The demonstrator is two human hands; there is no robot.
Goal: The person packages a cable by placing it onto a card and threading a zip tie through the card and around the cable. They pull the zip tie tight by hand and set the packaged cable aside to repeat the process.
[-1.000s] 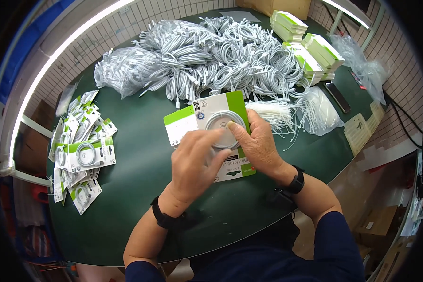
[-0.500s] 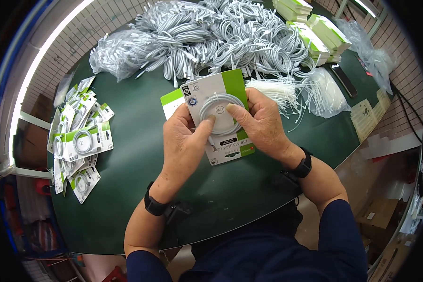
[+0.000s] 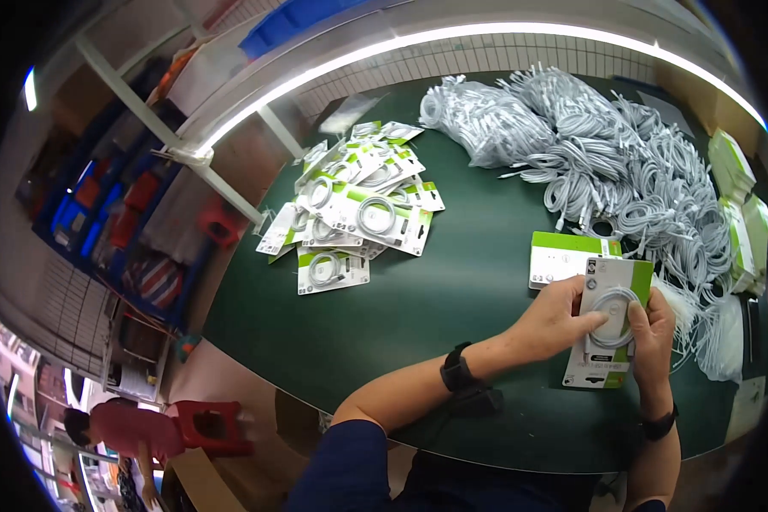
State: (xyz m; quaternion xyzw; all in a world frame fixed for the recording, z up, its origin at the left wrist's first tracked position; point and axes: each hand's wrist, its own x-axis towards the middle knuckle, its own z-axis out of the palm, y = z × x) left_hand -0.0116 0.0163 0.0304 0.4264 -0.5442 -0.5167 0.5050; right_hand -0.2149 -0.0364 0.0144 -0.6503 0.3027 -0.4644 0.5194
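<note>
Between my two hands is a white and green cardboard cable card [image 3: 596, 365], tilted up off the table, with a coiled light-grey cable [image 3: 604, 343] on its face. My left hand [image 3: 553, 322] is closed on the card's left edge, its thumb pressed across the coil. On the opposite edge my right hand [image 3: 654, 337] grips the card, thumb also on the coil. Behind them lies a stack of similar cards [image 3: 563, 249], partly covered by the held one. To the left is a loose pile of cards with coiled cables [image 3: 375, 218].
A large heap of grey cables [image 3: 597, 162], some in a clear bag [image 3: 486, 128], fills the far right. White cable ties [image 3: 676, 311], a dark phone [image 3: 751, 328] and green-white card stacks [image 3: 732, 166] line the right side. A person [image 3: 132, 427] is near a red stool [image 3: 218, 427] lower left.
My view has swung left, so the table contents appear farther right and shelving and a person show at left. Both hands still hold the card, thumbs on the coil.
</note>
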